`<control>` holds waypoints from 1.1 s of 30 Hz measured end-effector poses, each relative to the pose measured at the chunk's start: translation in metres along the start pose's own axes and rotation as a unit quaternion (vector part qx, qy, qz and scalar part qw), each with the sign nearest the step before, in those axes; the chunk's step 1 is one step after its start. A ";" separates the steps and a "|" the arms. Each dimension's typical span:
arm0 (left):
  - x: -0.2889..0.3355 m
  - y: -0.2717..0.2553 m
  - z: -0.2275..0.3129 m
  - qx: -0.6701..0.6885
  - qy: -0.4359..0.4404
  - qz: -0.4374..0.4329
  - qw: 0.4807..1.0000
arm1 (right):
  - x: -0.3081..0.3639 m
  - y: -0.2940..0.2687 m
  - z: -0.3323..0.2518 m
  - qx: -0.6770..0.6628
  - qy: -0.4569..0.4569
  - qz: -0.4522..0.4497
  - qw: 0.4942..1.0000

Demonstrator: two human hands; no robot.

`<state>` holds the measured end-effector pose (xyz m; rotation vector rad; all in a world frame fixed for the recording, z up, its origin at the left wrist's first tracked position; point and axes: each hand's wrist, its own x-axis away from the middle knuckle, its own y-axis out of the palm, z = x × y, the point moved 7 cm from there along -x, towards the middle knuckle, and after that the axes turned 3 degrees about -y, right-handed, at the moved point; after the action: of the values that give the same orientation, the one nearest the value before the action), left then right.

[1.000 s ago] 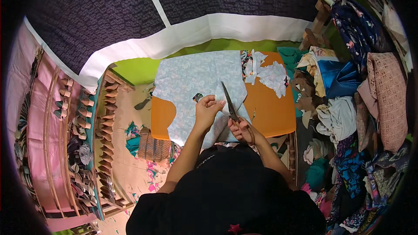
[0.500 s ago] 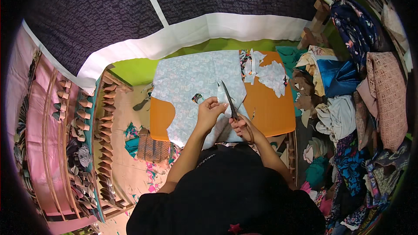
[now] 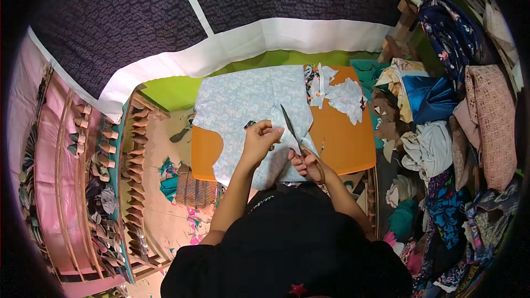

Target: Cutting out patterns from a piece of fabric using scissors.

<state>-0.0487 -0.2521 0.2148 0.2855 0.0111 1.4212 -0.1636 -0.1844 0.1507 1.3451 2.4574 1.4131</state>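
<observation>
A pale blue patterned cloth (image 3: 248, 102) lies spread over an orange board (image 3: 342, 138). My left hand (image 3: 259, 140) pinches a lifted fold of this cloth near its front edge. My right hand (image 3: 306, 163) grips a pair of scissors (image 3: 290, 127), whose blades point away from me and run up into the raised fold beside my left fingers. Pale cut scraps (image 3: 339, 91) lie at the board's far right corner.
A heap of folded and loose fabrics (image 3: 441, 132) fills the right side. A green surface (image 3: 171, 91) lies beyond the board, and a dark patterned cloth with a white band (image 3: 248, 41) hangs behind. Wooden racks with cut pieces (image 3: 105, 176) stand at left.
My left hand has lifted the cloth fold a little higher and closer to the scissors. The scissors stay in the cloth, angled much as before.
</observation>
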 end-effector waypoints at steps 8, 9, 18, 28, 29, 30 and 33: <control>0.004 -0.006 -0.006 -0.007 -0.001 0.033 0.999 | 0.010 0.017 -0.013 0.164 -0.057 0.012 0.985; 0.004 -0.007 -0.008 -0.009 -0.004 0.041 0.999 | 0.011 0.019 -0.016 0.199 -0.082 0.028 0.976; 0.003 -0.005 -0.005 0.021 0.002 0.027 0.999 | 0.010 0.021 -0.020 0.241 -0.089 0.051 0.965; 0.009 0.002 -0.004 0.019 0.002 0.007 1.000 | 0.002 0.007 -0.010 0.221 -0.155 0.010 0.963; 0.010 0.003 -0.004 0.018 -0.002 0.004 1.000 | 0.002 0.008 -0.010 0.206 -0.150 0.024 0.967; 0.011 0.004 -0.004 0.017 -0.006 0.001 1.000 | 0.002 0.009 -0.010 0.191 -0.146 0.039 0.970; 0.012 0.002 -0.010 0.022 -0.009 0.008 1.000 | 0.002 0.012 -0.007 0.157 -0.141 0.041 0.977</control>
<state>-0.0507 -0.2380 0.2079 0.3342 0.0251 1.4365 -0.1596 -0.1852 0.1642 1.5900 2.5262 0.7933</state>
